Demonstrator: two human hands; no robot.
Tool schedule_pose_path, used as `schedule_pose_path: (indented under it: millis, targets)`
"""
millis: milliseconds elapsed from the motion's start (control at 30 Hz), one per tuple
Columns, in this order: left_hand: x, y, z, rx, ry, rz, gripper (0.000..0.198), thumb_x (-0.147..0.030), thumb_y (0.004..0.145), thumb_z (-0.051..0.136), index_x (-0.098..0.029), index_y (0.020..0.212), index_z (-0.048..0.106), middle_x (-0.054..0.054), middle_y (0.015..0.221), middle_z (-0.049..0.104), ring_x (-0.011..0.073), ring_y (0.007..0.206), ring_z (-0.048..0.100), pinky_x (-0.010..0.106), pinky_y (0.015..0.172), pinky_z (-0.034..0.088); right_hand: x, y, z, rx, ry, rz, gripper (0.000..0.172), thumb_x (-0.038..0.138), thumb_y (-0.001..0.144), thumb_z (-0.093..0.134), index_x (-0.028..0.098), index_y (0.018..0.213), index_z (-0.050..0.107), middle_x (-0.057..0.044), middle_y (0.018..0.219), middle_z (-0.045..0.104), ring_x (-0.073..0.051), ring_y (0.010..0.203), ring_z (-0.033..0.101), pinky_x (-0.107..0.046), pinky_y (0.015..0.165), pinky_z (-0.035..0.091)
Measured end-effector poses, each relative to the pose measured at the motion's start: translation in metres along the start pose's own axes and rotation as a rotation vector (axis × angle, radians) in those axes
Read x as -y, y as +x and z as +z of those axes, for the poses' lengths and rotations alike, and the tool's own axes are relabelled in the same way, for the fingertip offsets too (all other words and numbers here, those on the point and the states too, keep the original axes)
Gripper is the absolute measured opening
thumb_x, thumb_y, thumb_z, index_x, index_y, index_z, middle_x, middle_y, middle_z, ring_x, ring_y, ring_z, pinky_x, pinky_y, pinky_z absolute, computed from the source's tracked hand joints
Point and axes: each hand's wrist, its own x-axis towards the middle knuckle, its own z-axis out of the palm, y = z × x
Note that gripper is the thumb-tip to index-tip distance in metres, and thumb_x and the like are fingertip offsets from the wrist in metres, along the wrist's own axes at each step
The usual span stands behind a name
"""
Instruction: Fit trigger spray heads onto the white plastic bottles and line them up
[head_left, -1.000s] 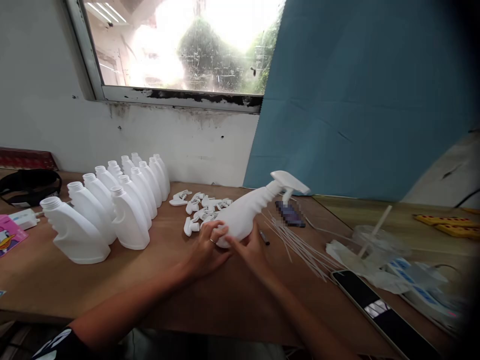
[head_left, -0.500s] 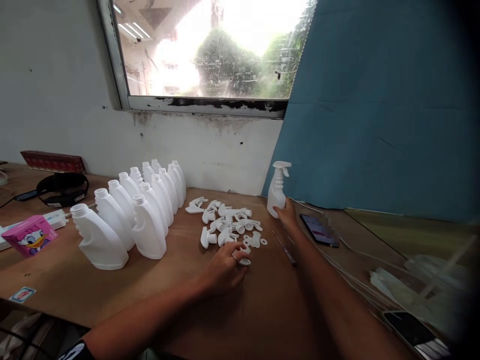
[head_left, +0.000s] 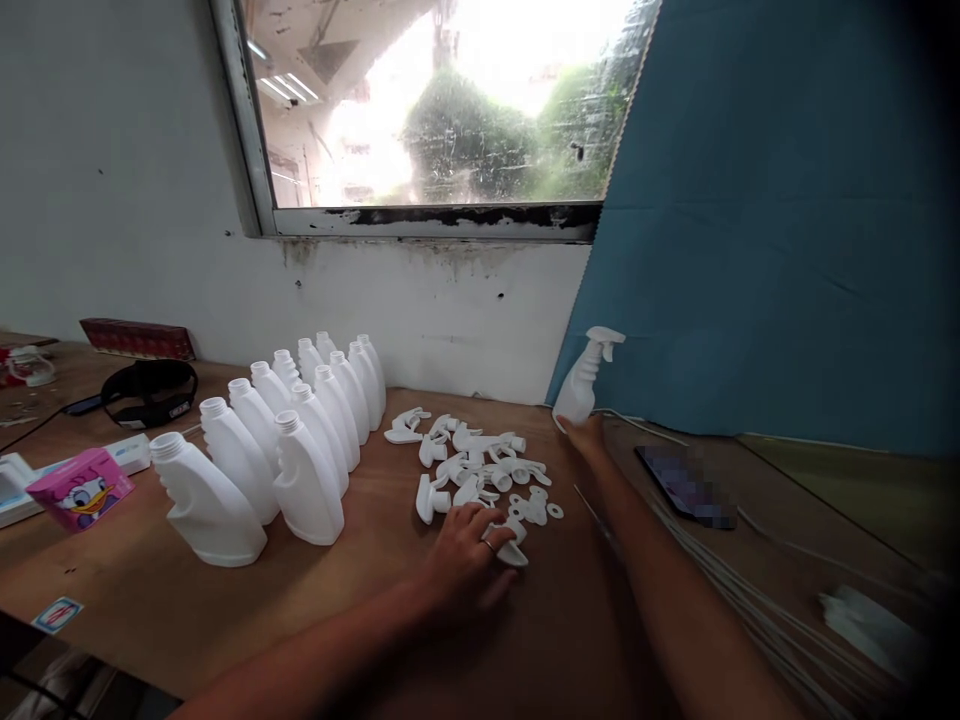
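My right hand (head_left: 586, 438) grips the lower part of a white spray bottle (head_left: 577, 392) fitted with a trigger head; the bottle leans to the right near the blue cloth. My left hand (head_left: 474, 548) curls over a white trigger sprayer head (head_left: 513, 552) low on the table, its fingers closed around the part; the hand hides some of it. Just beyond lies a pile of loose trigger sprayer heads (head_left: 466, 468). Beside them are several flat white washers (head_left: 535, 508). To the left, open-necked white bottles (head_left: 309, 490) stand upright in two rows.
A thin metal tool (head_left: 594, 510) lies beside my right forearm. Farther right are a phone (head_left: 684, 486) and white cables (head_left: 720, 590). On the left sit a pink duck-print box (head_left: 84, 490), a power strip (head_left: 133, 456) and a black headset (head_left: 150, 392). A wall with a window rises behind.
The view has shifted, so the table sits lower and farther right in it. The spray bottle in my right hand has gone from nearly upright to tilted. More of the sprayer head under my left hand shows.
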Motion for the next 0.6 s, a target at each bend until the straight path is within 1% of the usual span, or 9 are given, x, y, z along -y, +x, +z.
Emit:
schedule_pose_path:
  millis: [67, 100, 167, 200, 233, 300, 367, 467, 600]
  targets:
    - [0.001, 0.0, -0.002, 0.048, 0.048, -0.008, 0.057, -0.033, 0.075, 0.065, -0.023, 0.128, 0.045, 0.012, 0.126, 0.051, 0.0316, 0.115, 0.042, 0.049, 0.095, 0.036, 0.006, -0.015, -0.009, -0.03, -0.018, -0.004, 0.063, 0.037, 0.065, 0.064, 0.008, 0.118, 0.044, -0.021, 0.114, 0.056, -0.032, 0.106, 0.054, -0.039, 0.085, 0.044]
    - [0.002, -0.001, -0.002, 0.078, 0.068, -0.009, 0.061, -0.036, 0.075, 0.065, -0.025, 0.131, 0.043, 0.012, 0.129, 0.049, 0.0327, 0.115, 0.041, 0.051, 0.094, 0.035, 0.01, -0.025, -0.016, -0.038, -0.028, -0.022, 0.059, 0.036, 0.068, 0.061, 0.009, 0.118, 0.045, -0.02, 0.118, 0.055, -0.032, 0.11, 0.051, -0.04, 0.09, 0.041]
    - [0.001, -0.001, -0.002, 0.129, 0.096, -0.002, 0.061, -0.039, 0.077, 0.064, -0.028, 0.133, 0.042, 0.012, 0.133, 0.045, 0.0336, 0.115, 0.04, 0.052, 0.093, 0.035, 0.02, -0.051, -0.034, -0.025, -0.039, -0.109, 0.039, 0.031, 0.076, 0.051, 0.015, 0.112, 0.051, -0.015, 0.116, 0.058, -0.028, 0.11, 0.052, -0.039, 0.095, 0.038]
    - [0.0, -0.001, -0.002, 0.145, 0.106, 0.007, 0.059, -0.04, 0.077, 0.064, -0.028, 0.131, 0.044, 0.012, 0.134, 0.044, 0.0337, 0.115, 0.04, 0.052, 0.093, 0.035, 0.026, -0.066, -0.044, 0.068, -0.046, -0.231, 0.03, 0.028, 0.08, 0.046, 0.016, 0.105, 0.056, -0.014, 0.108, 0.061, -0.027, 0.103, 0.055, -0.039, 0.093, 0.039]
    - [-0.001, -0.002, -0.002, 0.156, 0.114, 0.017, 0.055, -0.04, 0.078, 0.063, -0.027, 0.129, 0.046, 0.012, 0.135, 0.043, 0.0337, 0.115, 0.04, 0.052, 0.092, 0.036, 0.032, -0.081, -0.054, 0.241, -0.046, -0.341, 0.024, 0.025, 0.081, 0.044, 0.017, 0.097, 0.059, -0.012, 0.099, 0.064, -0.025, 0.095, 0.058, -0.038, 0.089, 0.041]
    - [-0.003, -0.002, -0.002, 0.157, 0.114, 0.044, 0.046, -0.039, 0.079, 0.063, -0.024, 0.121, 0.052, 0.012, 0.132, 0.044, 0.0327, 0.114, 0.041, 0.05, 0.092, 0.037, 0.045, -0.112, -0.073, 0.425, -0.043, -0.425, 0.015, 0.025, 0.08, 0.049, 0.021, 0.081, 0.063, -0.005, 0.084, 0.067, -0.021, 0.08, 0.06, -0.031, 0.079, 0.046]
    - [-0.006, -0.002, -0.001, 0.135, 0.09, 0.067, 0.036, -0.037, 0.078, 0.064, -0.02, 0.109, 0.056, 0.012, 0.129, 0.046, 0.0305, 0.112, 0.043, 0.047, 0.093, 0.039, 0.054, -0.14, -0.087, 0.603, -0.086, -0.551, 0.014, 0.026, 0.08, 0.052, 0.02, 0.081, 0.065, -0.006, 0.084, 0.067, -0.021, 0.079, 0.06, -0.032, 0.077, 0.045]
    - [-0.007, -0.003, -0.001, 0.094, 0.045, 0.065, 0.026, -0.033, 0.075, 0.068, -0.018, 0.093, 0.056, 0.011, 0.12, 0.051, 0.0273, 0.106, 0.046, 0.042, 0.091, 0.042, 0.059, -0.169, -0.097, 0.587, -0.167, -0.588, 0.016, 0.028, 0.078, 0.06, 0.02, 0.09, 0.066, -0.006, 0.093, 0.067, -0.024, 0.089, 0.059, -0.037, 0.085, 0.043]
    - [-0.005, -0.005, 0.0, 0.078, -0.063, 0.052, 0.015, -0.023, 0.078, 0.065, -0.018, 0.079, 0.051, 0.007, 0.103, 0.057, 0.0221, 0.097, 0.051, 0.036, 0.084, 0.045, 0.052, -0.178, -0.094, 0.558, -0.185, -0.597, 0.013, 0.027, 0.08, 0.06, 0.021, 0.089, 0.068, -0.007, 0.094, 0.067, -0.025, 0.093, 0.058, -0.041, 0.087, 0.042]
